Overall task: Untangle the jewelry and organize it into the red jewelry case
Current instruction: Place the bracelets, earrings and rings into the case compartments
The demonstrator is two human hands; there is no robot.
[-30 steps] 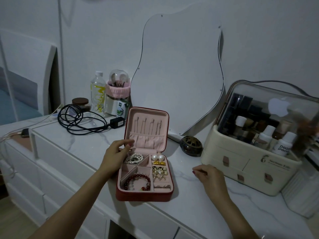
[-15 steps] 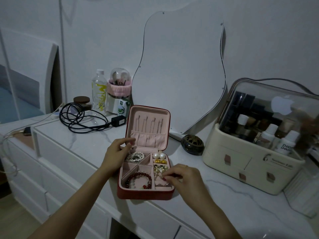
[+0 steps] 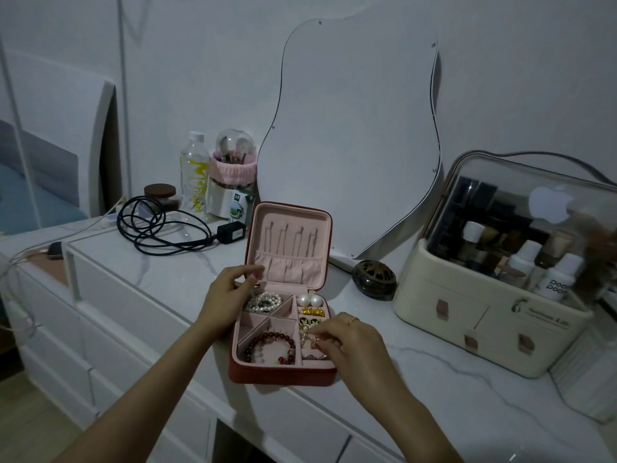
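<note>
**A:** Head view, dressing-table top. The red jewelry case (image 3: 283, 374) stands open near the front edge of the white marble counter (image 3: 467, 379), its lid upright. The left hand (image 3: 227, 302) rests against the case's left rim, fingers curled over the edge near the hinge. The right hand (image 3: 354, 342) reaches into the right-hand compartments, fingertips drawn together on a small gold piece (image 3: 305, 334).

**B:** Where is the jewelry itself?

**A:** Already sorted in the tray: a pearl bracelet (image 3: 263, 301) at back left, a red bead bracelet (image 3: 272, 347) at front left, pearl earrings (image 3: 309, 300) and gold studs (image 3: 312, 311) down the right column.

**B:** What could go wrong?

**A:** Probably three things. Lifting the pinched piece quickly could drag neighbouring earrings out if their hooks are caught together. The case sits close to the counter's edge, so a push from the right hand might slide it off should the left hand let go. A dropped stud could roll toward the black cable (image 3: 160, 228).

**B:** And what cannot be read?

**A:** Dim light blurs the small items. The right fingers cover the near-right compartments, so what lies there is hidden. Whether the pinched piece is an earring or a charm cannot be told.
</note>
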